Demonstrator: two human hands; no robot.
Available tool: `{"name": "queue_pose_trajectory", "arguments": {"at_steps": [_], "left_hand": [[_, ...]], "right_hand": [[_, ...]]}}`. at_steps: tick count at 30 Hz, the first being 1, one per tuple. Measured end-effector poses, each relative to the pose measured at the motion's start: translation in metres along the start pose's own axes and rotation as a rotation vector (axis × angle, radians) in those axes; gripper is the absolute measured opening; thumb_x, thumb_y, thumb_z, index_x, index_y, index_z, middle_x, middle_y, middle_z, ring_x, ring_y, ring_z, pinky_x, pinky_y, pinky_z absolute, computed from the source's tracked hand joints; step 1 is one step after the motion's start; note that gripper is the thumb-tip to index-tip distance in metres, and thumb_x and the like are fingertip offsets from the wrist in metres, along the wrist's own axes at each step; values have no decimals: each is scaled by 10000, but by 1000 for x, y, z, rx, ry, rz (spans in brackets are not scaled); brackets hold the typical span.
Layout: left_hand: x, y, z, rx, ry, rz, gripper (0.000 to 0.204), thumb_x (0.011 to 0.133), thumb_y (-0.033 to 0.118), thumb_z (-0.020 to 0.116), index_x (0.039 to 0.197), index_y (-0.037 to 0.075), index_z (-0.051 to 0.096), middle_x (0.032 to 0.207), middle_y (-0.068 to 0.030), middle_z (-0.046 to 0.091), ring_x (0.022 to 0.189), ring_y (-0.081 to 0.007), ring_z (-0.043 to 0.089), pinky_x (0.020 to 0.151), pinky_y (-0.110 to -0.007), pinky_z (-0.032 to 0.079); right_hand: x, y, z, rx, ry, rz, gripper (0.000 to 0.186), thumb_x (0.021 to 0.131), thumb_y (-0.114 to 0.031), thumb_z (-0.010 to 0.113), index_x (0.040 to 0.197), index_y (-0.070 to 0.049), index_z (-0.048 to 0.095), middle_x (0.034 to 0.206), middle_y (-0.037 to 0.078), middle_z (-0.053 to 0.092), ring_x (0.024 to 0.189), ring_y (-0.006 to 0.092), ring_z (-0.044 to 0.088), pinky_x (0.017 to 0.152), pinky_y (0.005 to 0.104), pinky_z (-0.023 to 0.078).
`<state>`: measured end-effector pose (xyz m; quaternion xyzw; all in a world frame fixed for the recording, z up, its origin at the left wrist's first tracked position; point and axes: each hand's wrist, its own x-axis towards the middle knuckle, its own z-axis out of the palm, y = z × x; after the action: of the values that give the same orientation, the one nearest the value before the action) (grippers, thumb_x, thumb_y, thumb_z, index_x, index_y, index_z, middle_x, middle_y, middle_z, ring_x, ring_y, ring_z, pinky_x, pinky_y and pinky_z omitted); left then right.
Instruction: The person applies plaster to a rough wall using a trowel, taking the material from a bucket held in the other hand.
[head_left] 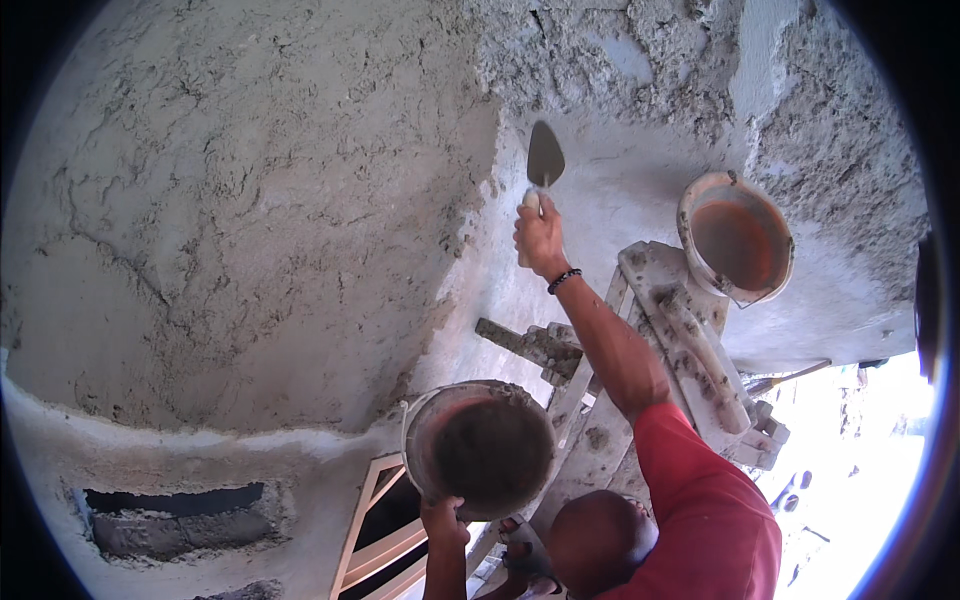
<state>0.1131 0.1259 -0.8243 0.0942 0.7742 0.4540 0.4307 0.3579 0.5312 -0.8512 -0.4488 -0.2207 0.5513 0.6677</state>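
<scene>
My right hand (541, 237) is closed round the pale handle of a pointed trowel (545, 155), its arm stretched up toward the wall. The leaf-shaped blade appears against the pale wall strip beside the rough plaster (250, 200); whether it touches I cannot tell. A dark beaded bracelet (565, 281) circles this wrist. Low in the view, my left hand (445, 520) grips the lower edge of a bucket (412, 440), fingers partly hidden. Dark grey mortar (495, 450) lies inside it.
A second bucket (690, 225) with reddish-brown contents stands by mortar-smeared planks (700, 370). A wooden frame (360, 520) and a wall opening (180, 510) are at lower left. Sandalled feet (520, 540) show below the mortar bucket. A head-like rounded form (600, 540) adjoins the red sleeve.
</scene>
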Motion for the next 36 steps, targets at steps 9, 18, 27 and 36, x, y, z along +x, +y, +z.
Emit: {"name": "queue_pose_trajectory", "arguments": {"at_steps": [9,18,27,36], "left_hand": [[-10,-47,-85,738,-125,565,315,606,-37,649,912,33,679,1093,-215,619,991,-317,649,828,-386,524],[-45,0,-47,-133,109,-69,604,660,-85,606,1241,55,512,1071,-106,637,910,-256,652,740,-344,553],[-21,-38,-62,352,-78,327,307,667,-20,669,965,55,662,1001,-179,655,883,-316,664,813,-378,521],[0,-51,-48,154,-111,225,249,660,-2,679,903,54,686,934,-163,670,881,-308,661,830,-371,507]], "right_hand": [[51,49,33,177,-87,187,287,898,-168,519,1174,-90,532,707,69,542,524,159,527,441,339,455],[5,55,59,271,-200,42,193,906,-165,539,1079,-83,523,696,56,540,477,145,513,414,298,446],[-71,-30,68,674,-343,335,155,925,-220,520,1028,-116,470,798,73,553,607,180,543,504,338,477],[-93,-146,-23,478,12,-407,296,935,-183,463,1199,-68,395,840,96,564,625,171,577,512,308,518]]}}
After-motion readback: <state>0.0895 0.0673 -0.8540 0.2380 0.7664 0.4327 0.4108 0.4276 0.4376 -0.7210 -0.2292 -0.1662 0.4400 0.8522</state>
